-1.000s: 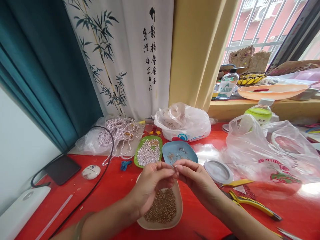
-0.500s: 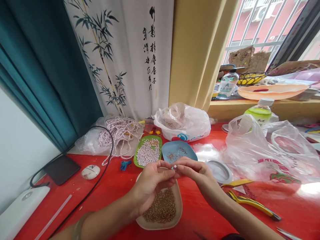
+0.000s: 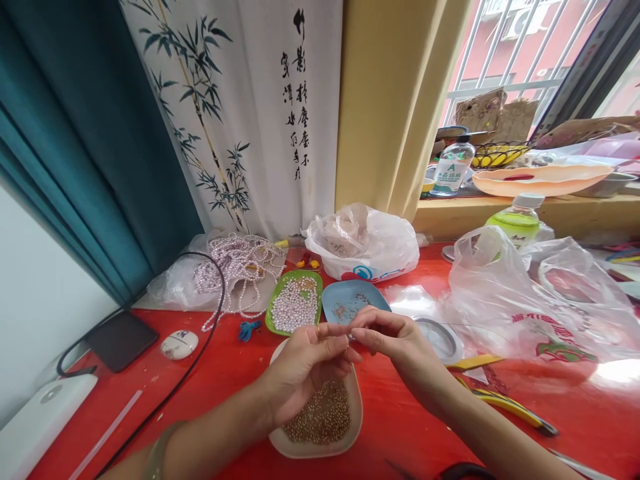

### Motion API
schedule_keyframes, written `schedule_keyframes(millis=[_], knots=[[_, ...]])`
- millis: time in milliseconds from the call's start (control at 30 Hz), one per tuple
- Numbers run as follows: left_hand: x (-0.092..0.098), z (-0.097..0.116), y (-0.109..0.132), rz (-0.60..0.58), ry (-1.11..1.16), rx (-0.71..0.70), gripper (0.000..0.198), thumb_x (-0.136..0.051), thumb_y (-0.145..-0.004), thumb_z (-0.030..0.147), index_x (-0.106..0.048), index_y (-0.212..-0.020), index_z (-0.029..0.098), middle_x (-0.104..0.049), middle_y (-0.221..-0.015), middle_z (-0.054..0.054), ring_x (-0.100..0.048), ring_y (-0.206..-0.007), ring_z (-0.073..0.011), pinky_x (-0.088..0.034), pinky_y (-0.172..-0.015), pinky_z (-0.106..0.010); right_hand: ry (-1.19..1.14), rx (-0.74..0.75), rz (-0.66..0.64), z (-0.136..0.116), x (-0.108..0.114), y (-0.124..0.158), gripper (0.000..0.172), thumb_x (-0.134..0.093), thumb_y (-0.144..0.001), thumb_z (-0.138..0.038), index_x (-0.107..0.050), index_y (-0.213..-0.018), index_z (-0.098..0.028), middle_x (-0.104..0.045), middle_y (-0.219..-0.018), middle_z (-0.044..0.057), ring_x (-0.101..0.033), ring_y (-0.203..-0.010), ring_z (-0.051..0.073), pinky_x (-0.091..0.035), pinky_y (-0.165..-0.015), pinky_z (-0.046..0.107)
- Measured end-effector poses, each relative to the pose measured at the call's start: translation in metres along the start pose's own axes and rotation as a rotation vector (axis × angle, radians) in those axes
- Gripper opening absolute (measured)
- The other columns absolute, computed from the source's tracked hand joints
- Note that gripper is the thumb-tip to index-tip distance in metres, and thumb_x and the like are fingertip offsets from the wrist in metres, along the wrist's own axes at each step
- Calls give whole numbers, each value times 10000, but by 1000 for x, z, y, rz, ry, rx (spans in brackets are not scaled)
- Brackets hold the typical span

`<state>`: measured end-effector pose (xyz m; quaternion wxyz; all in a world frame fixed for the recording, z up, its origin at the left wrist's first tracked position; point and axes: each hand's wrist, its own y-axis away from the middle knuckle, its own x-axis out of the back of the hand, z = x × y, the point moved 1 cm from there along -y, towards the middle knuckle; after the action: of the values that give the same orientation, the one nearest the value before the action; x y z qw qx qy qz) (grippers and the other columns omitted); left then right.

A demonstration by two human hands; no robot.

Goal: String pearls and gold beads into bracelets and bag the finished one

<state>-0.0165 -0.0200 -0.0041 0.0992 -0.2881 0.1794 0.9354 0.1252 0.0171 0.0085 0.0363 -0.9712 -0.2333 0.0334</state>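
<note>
Over the cream tray [image 3: 350, 440] of small gold beads [image 3: 320, 417], my two hands meet at their fingertips. My left hand [image 3: 307, 363], palm partly up, pinches a tiny pale, shiny bead [image 3: 351, 337] between thumb and forefinger; its other fingers are loosely curled. My right hand [image 3: 393, 337] closes thumb and forefinger at the same spot, covering most of the bead. A thin thread [image 3: 470, 325] runs off to the right from behind my right hand. Just beyond are a green tray [image 3: 270, 321] of pearl beads [image 3: 295, 303] and a blue plate [image 3: 333, 293] with small metal bits.
Strings of pearl beads [image 3: 235, 267] lie at the back left by a black cable [image 3: 223, 287]. Plastic bags [image 3: 385, 243] stand behind and right. Yellow-handled pliers [image 3: 515, 405], a reel [image 3: 440, 339] and scissors or tweezers [image 3: 575, 463] lie to the right.
My right fingers have closed further over the bead, so less of it shows. My right hand has tilted slightly upward at the knuckles. The whole view has shifted a little.
</note>
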Motion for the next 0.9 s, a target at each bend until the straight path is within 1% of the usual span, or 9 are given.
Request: schedule_keyframes(millis=[133, 267, 400, 500, 633, 700, 767, 833, 900], knots=[[1, 1, 0, -13, -34, 0, 194, -683, -674, 262, -613, -760, 103, -649, -593, -30, -554, -479, -53, -399, -459, -124, 16, -8, -48, -1, -1, 0, 150, -609, -682, -296, -596, -575, -192, -507, -630, -18, -423, -586, 110, -332, -559, 242], [2, 1, 0, -5, -91, 13, 175, -683, -667, 262, -620, -716, 106, -654, -587, -31, -547, -462, -53, -396, -462, -135, 5, -6, -96, 0, -2, 0, 165, -601, -706, -308, -579, -598, -185, -489, -610, -28, -397, -560, 97, -308, -539, 234], [2, 2, 0, -14, -106, 21, 156, -676, -669, 257, -628, -699, 111, -657, -602, -34, -556, -470, -61, -408, -481, -150, -16, 11, -103, 2, -2, 2, 193, -600, -715, -315, -541, -591, -180, -464, -599, -35, -400, -563, 94, -310, -543, 231], [3, 2, 0, -23, -118, 22, 152, -679, -660, 257, -634, -668, 112, -650, -610, -32, -548, -476, -62, -408, -490, -159, -20, 24, -119, 3, -4, 3, 202, -577, -740, -327, -524, -609, -182, -479, -584, -30, -422, -562, 101, -324, -545, 236], [3, 2, -1, -17, -144, 21, 160, -711, -617, 254, -643, -676, 121, -632, -638, -28, -527, -514, -70, -399, -489, -172, -23, 24, -152, 1, -5, 4, 205, -561, -755, -338, -519, -626, -184, -491, -570, -29, -447, -556, 105, -341, -551, 240], [3, 2, -2, 4, -142, 13, 163, -732, -588, 232, -640, -676, 130, -599, -620, -7, -494, -510, -61, -378, -471, -166, 14, 35, -129, -1, -5, 4, 195, -574, -741, -339, -534, -631, -183, -488, -596, -27, -441, -569, 102, -340, -549, 234], [5, 3, -3, 47, -129, -7, 162, -748, -560, 202, -631, -653, 138, -544, -571, 24, -444, -477, -41, -338, -447, -151, 46, 21, -89, -1, -6, 5, 176, -573, -733, -352, -560, -685, -183, -486, -621, -25, -423, -563, 98, -330, -526, 227], [6, 3, -4, 93, -115, -34, 166, -759, -539, 187, -626, -627, 140, -505, -540, 43, -411, -453, -26, -302, -432, -143, 41, -33, -44, 1, -7, 5, 186, -553, -738, -368, -560, -738, -182, -468, -600, -32, -402, -526, 91, -315, -486, 220], [8, 4, -5, 137, -95, -62, 179, -770, -518, 194, -630, -614, 140, -513, -541, 43, -398, -440, -18, -281, -424, -142, 10, -114, -13, 3, -9, 6, 192, -528, -750, -368, -535, -726, -178, -438, -551, -43, -390, -489, 85, -305, -457, 212]])
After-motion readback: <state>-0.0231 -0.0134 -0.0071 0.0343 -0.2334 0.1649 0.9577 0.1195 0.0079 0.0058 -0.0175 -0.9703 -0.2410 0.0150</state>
